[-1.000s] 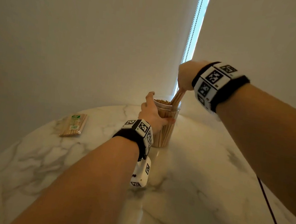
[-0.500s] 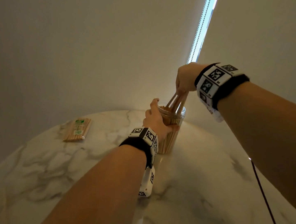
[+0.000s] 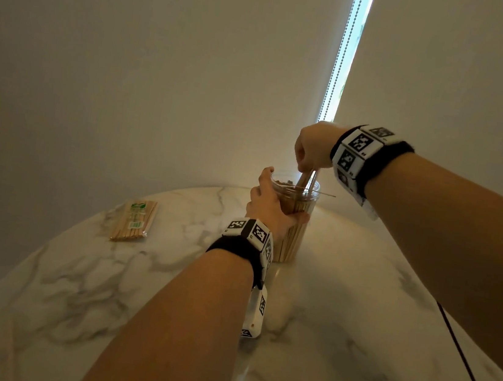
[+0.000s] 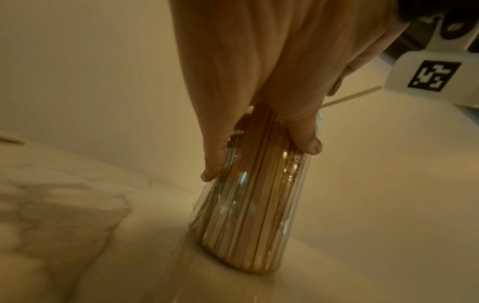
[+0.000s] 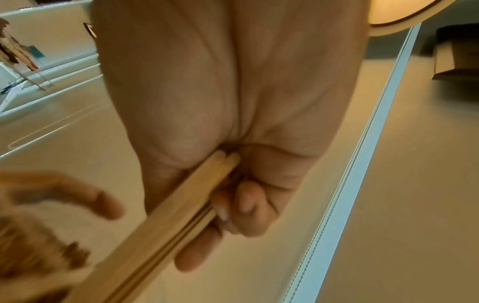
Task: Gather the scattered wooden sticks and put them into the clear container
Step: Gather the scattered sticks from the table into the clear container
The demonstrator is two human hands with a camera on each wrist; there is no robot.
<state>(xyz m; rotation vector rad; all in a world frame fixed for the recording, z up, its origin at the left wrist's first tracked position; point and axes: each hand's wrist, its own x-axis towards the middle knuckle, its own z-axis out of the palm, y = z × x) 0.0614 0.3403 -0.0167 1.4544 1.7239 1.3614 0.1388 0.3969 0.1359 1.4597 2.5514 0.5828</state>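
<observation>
A clear container packed with upright wooden sticks stands on the marble table. My left hand grips its upper side, thumb and fingers curled round the wall. My right hand is just above the mouth and pinches a small bundle of wooden sticks, whose lower ends are inside the container. One thin stick lies across the rim and pokes out to the right.
A wrapped pack of sticks lies on the table to the far left. A black cable runs over the table's right side. Window blinds hang close behind the container, with a bead chain in the gap.
My right hand has come lower over the container, and its bundle of sticks has gone deeper into the mouth. My left hand keeps its grip on the container.
</observation>
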